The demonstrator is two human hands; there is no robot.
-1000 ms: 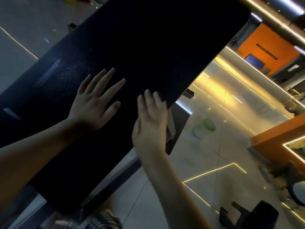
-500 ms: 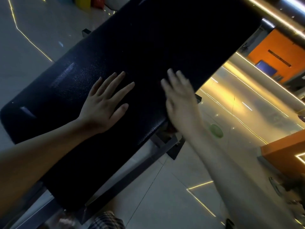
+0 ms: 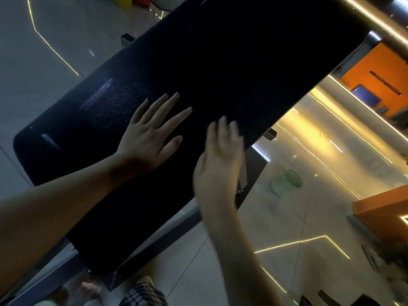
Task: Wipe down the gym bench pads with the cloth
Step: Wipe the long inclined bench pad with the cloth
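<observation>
Bench pad (image 3: 220,62): left grip (image 3: 150,138) pressed flat, fingers spread; right grip (image 3: 218,166) blurred, fingers straight, at edge.

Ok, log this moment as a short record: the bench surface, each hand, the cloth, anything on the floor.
surface: bench pad, black, textured, running diagonally across the view
left: left hand flat on the bench pad, fingers spread
right: right hand at the bench pad's right edge, fingers straight, blurred
cloth: none in view
other: pale green bucket on the floor, right of the bench pad
</observation>
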